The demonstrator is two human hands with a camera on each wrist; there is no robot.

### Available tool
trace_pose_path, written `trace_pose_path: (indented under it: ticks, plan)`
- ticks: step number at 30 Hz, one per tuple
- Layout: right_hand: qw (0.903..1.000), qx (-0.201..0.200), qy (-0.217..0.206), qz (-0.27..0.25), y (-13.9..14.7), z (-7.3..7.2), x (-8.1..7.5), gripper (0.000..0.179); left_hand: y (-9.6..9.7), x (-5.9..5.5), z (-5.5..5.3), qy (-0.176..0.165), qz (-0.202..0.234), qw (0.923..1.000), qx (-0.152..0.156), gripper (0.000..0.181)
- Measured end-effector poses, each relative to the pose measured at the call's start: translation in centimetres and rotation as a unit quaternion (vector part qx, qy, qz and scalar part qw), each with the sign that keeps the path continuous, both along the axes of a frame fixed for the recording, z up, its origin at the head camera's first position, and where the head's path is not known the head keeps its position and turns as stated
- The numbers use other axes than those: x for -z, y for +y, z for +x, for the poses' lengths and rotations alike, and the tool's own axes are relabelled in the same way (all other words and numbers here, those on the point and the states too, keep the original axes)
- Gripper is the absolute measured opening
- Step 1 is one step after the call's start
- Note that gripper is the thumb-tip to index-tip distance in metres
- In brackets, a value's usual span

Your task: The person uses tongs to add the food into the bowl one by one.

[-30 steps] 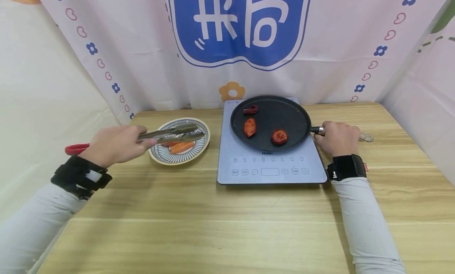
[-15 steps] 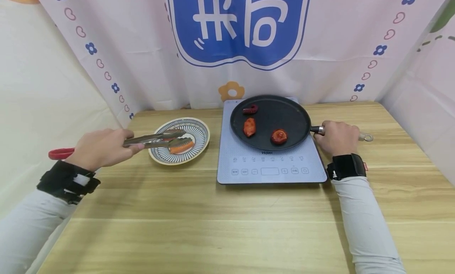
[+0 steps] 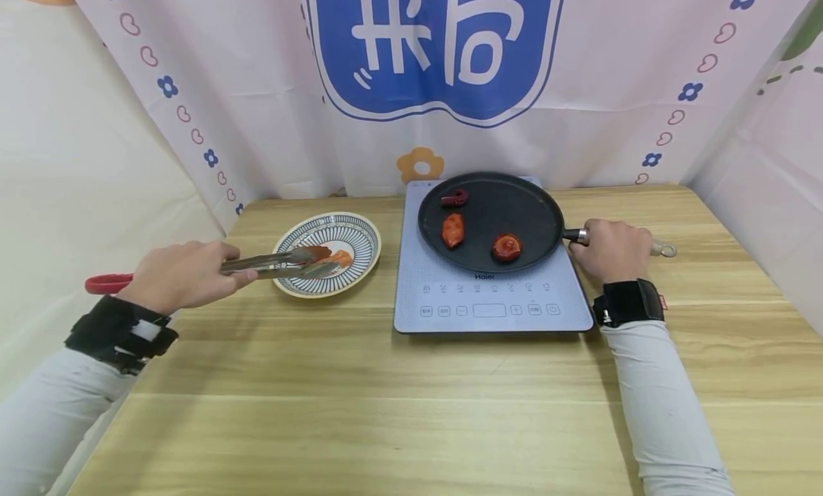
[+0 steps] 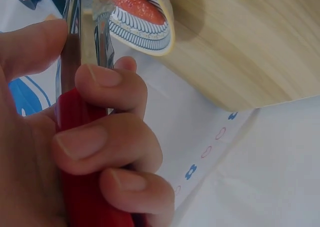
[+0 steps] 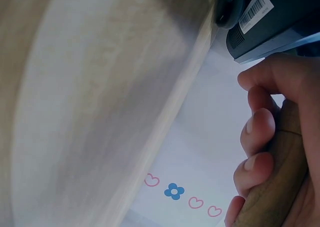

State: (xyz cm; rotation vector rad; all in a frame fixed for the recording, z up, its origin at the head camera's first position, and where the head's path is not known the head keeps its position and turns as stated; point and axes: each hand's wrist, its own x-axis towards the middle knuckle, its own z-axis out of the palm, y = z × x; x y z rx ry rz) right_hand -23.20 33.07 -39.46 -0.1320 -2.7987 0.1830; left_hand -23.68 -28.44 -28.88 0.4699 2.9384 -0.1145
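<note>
My left hand [image 3: 186, 274] grips metal tongs [image 3: 270, 259] by their red handle [image 4: 77, 122], fingers curled round it. The tongs' tips are low over a blue-and-white striped plate [image 3: 363, 249] at the left, right at two food pieces. One is a reddish, speckled oblong [image 4: 137, 8]; the other, an orange piece [image 3: 344, 258], is partly hidden by the tongs. My right hand [image 3: 614, 249] grips the wooden handle [image 5: 277, 187] of a flat black pan [image 3: 508, 210]. In the pan lie a dark red curled piece [image 3: 454, 199], an orange-red piece [image 3: 453, 230] and a round, glossy reddish piece [image 3: 506, 247].
The pan stands on a white induction cooktop [image 3: 411, 296] with touch buttons along its front. Both plate and cooktop are on a wooden table [image 3: 386, 410]. A printed cloth [image 3: 270, 124] hangs behind the table's back edge, with more cloth at both sides.
My left hand has drawn back to the left, bringing the tongs' tips from over the plate's right part down to the food pieces. The right hand and pan stay still.
</note>
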Motion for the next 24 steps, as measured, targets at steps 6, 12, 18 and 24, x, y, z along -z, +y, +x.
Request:
trace_pose_path:
  ticks: [6,12,18,24]
  plan:
    - [1.0000,-0.002,0.004,0.000,0.1,0.0,0.0,0.032,-0.3,0.3,0.0,-0.003,-0.008,1.0000,-0.003,0.064]
    - [1.0000,-0.003,0.004,0.004,0.2,-0.1,0.1,0.032,-0.2,0.7,-0.4,-0.001,-0.014,0.9999,-0.008,0.068]
    - [1.0000,-0.003,0.003,0.006,0.3,-0.1,0.2,0.032,0.2,1.3,-0.7,0.002,-0.009,0.9999,-0.011,0.064]
    - [1.0000,-0.005,0.004,0.004,0.2,-0.1,0.2,0.033,0.6,1.7,-0.8,-0.006,0.003,0.9999,-0.009,0.061]
